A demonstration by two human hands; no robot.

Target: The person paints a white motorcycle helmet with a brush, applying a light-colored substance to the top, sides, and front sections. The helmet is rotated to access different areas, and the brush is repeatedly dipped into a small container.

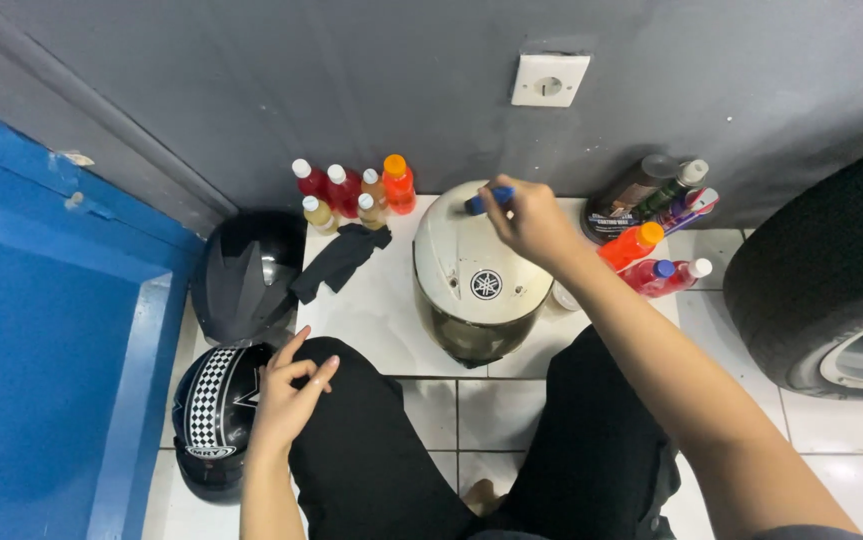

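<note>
A cream-white helmet with a dark visor stands on the white tiled floor between my knees. My right hand is over its far top, fingers closed on a small blue object that touches the shell. My left hand rests on my left knee in black trousers, fingers loosely apart and holding nothing. It is next to a black helmet with a checkered stripe.
A second black helmet sits by the blue door frame. A black cloth lies on the tile. Small bottles line the grey wall; more bottles stand right. A tyre fills the right side.
</note>
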